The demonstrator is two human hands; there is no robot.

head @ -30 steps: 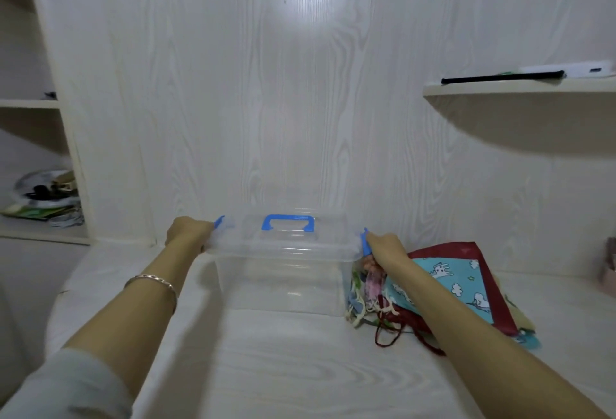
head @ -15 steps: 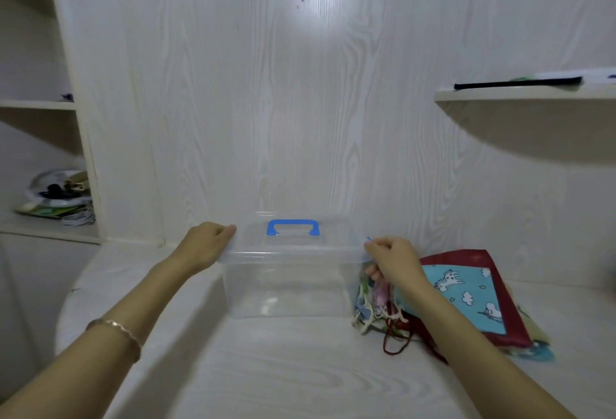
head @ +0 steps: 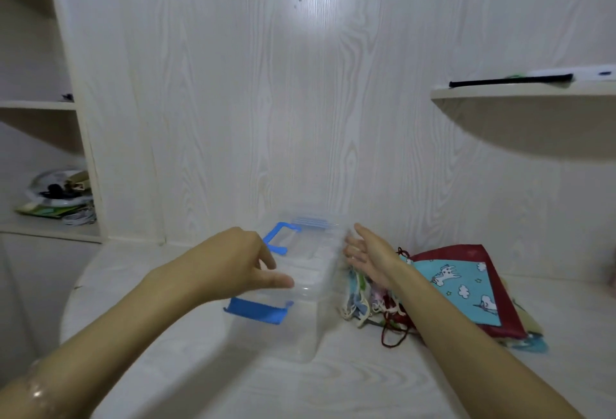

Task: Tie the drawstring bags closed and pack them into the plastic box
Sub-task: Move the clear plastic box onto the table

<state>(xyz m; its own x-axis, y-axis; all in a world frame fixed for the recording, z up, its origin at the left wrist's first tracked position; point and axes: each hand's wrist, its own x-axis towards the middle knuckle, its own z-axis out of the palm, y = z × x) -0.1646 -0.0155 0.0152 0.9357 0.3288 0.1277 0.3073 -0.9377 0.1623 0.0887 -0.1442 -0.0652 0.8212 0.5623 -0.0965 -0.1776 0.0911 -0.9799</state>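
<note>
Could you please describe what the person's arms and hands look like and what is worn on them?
Both forearms are bare, with no sleeve in view. The left hand and right hand wear no gloves, and no ring shows on the fingers. A shiny bracelet circles the left wrist, blurred near the lower left corner.

Both bare forearms reach forward. The left hand (head: 230, 262) is knuckles-up, its fingers (head: 266, 256) bent and thumb stretched rightward; blur hides any grip. The right hand (head: 370, 251) turns its palm leftward, fingers (head: 350, 250) straight and spread.
</note>
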